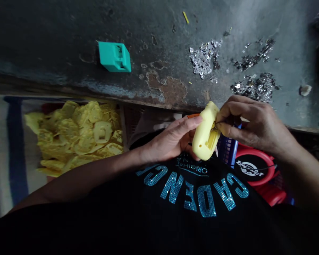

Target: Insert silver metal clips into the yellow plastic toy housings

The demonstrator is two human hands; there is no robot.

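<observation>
My left hand (pixel 172 140) is wrapped round a pale yellow plastic housing (pixel 205 136), held above my lap in front of my black shirt. My right hand (pixel 251 122) pinches at the housing's open side with thumb and forefinger pressed together; what sits between those fingertips is too small to make out. Just beyond my right hand, heaps of small shiny metal parts (pixel 204 58) lie on the worn grey bench (pixel 69 39).
A teal plastic housing (pixel 115 56) stands on the bench at the far left. Below the bench edge, a bin of several yellow plastic shells (pixel 78 136) sits to my left. A red and black round thing (pixel 253 168) and a blue crate (pixel 228 150) lie under my right hand.
</observation>
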